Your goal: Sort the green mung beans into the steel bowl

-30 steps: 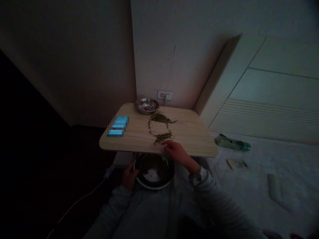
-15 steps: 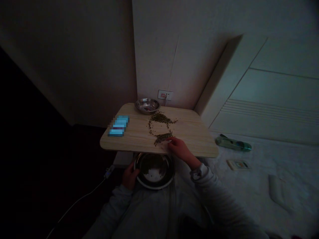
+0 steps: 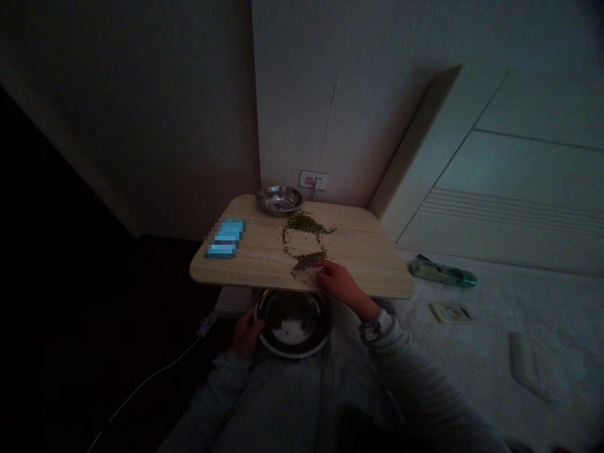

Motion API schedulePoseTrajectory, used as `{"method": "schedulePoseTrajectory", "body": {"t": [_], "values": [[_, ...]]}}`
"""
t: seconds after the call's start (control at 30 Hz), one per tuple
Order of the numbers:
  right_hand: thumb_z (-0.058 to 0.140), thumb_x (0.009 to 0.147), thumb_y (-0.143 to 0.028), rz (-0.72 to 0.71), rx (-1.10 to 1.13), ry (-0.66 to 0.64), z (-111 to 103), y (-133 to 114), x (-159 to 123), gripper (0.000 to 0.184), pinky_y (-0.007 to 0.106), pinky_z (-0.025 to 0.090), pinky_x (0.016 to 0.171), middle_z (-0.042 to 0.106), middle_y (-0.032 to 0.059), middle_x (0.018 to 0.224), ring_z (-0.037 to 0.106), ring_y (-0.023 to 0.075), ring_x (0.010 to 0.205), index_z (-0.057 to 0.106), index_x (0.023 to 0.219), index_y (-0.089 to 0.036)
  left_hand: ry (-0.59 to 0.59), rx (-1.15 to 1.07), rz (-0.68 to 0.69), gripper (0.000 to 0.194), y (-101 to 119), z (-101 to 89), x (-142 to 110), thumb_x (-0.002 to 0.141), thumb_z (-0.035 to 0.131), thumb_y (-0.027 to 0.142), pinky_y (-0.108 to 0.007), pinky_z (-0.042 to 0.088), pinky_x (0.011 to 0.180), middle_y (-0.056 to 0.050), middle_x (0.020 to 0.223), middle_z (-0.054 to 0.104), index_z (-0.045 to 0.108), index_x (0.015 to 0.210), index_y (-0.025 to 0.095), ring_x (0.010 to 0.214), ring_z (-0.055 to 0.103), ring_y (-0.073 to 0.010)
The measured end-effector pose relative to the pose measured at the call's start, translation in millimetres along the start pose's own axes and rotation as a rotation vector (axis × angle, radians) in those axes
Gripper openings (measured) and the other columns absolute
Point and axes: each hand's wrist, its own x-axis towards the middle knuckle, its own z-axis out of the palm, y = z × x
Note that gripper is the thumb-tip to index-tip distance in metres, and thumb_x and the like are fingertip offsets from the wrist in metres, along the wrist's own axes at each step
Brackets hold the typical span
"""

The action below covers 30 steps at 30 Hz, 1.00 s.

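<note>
On my feed left hand [image 3: 245, 335] grips metal basin [image 3: 293, 328]; right hand [image 3: 338, 283], at green seeds [image 3: 309, 258] near tabletop's [image 3: 365, 261] front edge, closure unclear

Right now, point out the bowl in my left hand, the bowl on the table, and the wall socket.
Held bowl [image 3: 293, 327], head view, its inner bottom.
Table bowl [image 3: 279, 199], head view, its inside.
Wall socket [image 3: 314, 178], head view, its faceplate.

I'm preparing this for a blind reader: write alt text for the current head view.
In dim light, a person's right hand is over a wooden table, close to small greenish grains, while the left hand holds a metal bowl below the table's near edge. A second metal bowl and a glowing, pixelated rectangle rest on the table.
</note>
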Motion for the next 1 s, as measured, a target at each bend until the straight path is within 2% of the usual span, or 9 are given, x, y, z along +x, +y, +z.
{"method": "schedulePoseTrajectory", "body": {"t": [0.23, 0.6, 1.0], "values": [[0.042, 0.069, -0.014, -0.001, 0.001, -0.022, 1.4, 1.3, 1.5, 0.034, 0.021, 0.034, 0.054, 0.057, 0.0003, 0.062, 0.048, 0.0107, 0.056, 0.059, 0.099, -0.013, 0.030, 0.006, 0.016, 0.045, -4.7, -0.5, 1.2, 0.051, 0.056, 0.029, -0.034, 0.043, 0.083, -0.006, 0.089, 0.070, 0.064, 0.092, 0.011, 0.093, 0.058, -0.0259], [0.043, 0.070, -0.014, -0.012, -0.015, -0.037, 5.7, -4.1, 1.0, 0.034, 0.020, 0.032, 0.052, 0.055, -0.0008, 0.060, 0.046, 0.0098, 0.054, 0.059, 0.100, -0.013, 0.002, 0.005, 0.020, 0.049, -5.6, -1.7, 2.2, 0.051, 0.055, 0.029, -0.035, 0.044, 0.081, -0.007, 0.089, 0.070, 0.063, 0.095, 0.009, 0.091, 0.059, -0.0269], [0.044, 0.071, -0.016, -0.040, -0.078, -0.061, 9.5, -11.4, -2.2, 0.032, 0.022, 0.033, 0.055, 0.057, 0.0004, 0.064, 0.046, 0.0104, 0.056, 0.061, 0.098, -0.014, 0.027, 0.084, 0.033, 0.049, 4.5, 0.9, -1.1, 0.050, 0.051, 0.031, -0.034, 0.044, 0.082, -0.007, 0.090, 0.070, 0.064, 0.093, 0.011, 0.091, 0.059, -0.0260]]}}
